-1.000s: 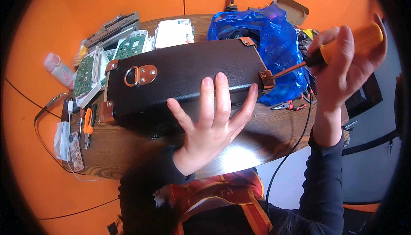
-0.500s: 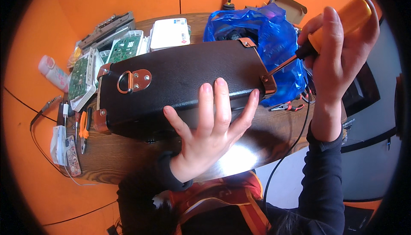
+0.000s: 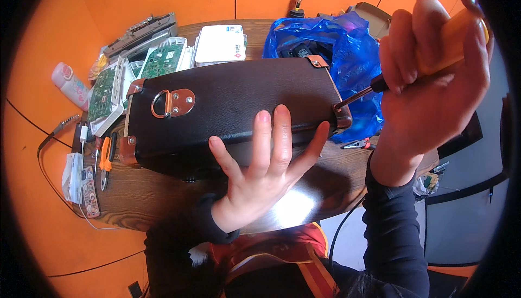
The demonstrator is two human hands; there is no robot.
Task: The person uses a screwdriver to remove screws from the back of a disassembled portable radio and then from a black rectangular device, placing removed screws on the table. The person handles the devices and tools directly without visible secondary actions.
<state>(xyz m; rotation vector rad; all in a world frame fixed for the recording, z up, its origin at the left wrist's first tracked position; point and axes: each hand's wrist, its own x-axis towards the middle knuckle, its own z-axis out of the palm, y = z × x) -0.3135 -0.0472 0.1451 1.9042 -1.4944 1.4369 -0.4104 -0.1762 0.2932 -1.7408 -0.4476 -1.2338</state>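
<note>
A dark brown leather-look case point(image 3: 233, 94) with tan corner pieces and a metal D-ring lies across the wooden table. My left hand point(image 3: 255, 184) rests on its near edge with fingers spread, steadying nothing between them. In my right hand point(image 3: 434, 86) is a screwdriver point(image 3: 358, 96) with a yellow handle, gripped by wrapped fingers. Its tip meets the screw at the near right corner piece point(image 3: 342, 114) of the case, and the shaft slants up to the right.
Behind the case stand a blue plastic bag point(image 3: 353, 54), a white box point(image 3: 220, 44) and green circuit boards point(image 3: 163, 59). Orange-handled pliers point(image 3: 107, 157) lie at the left beside a pink-and-white bottle point(image 3: 70, 85). Red-handled pliers point(image 3: 358, 144) lie right of the case.
My right hand has turned around the screwdriver handle, its wrist rotating and fingers curling closer. The tip stays at the corner screw. My left hand stays on the case.
</note>
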